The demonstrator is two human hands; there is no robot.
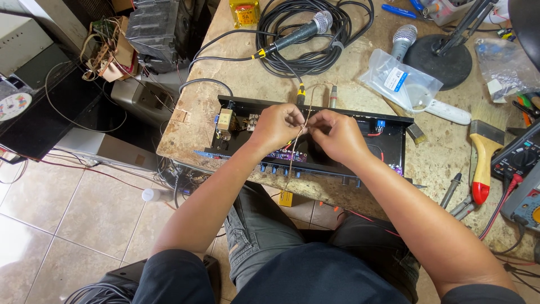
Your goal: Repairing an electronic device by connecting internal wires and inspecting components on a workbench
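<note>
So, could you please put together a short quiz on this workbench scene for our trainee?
1. True or false: both hands pinch one thin wire above the open black chassis.
2. Which lies on the coiled black cable? A) paintbrush B) dark microphone C) multimeter
3. What colour is the paintbrush handle's tip?

Key:
1. True: left hand and right hand meet on it.
2. B, the dark microphone.
3. Red.
</note>
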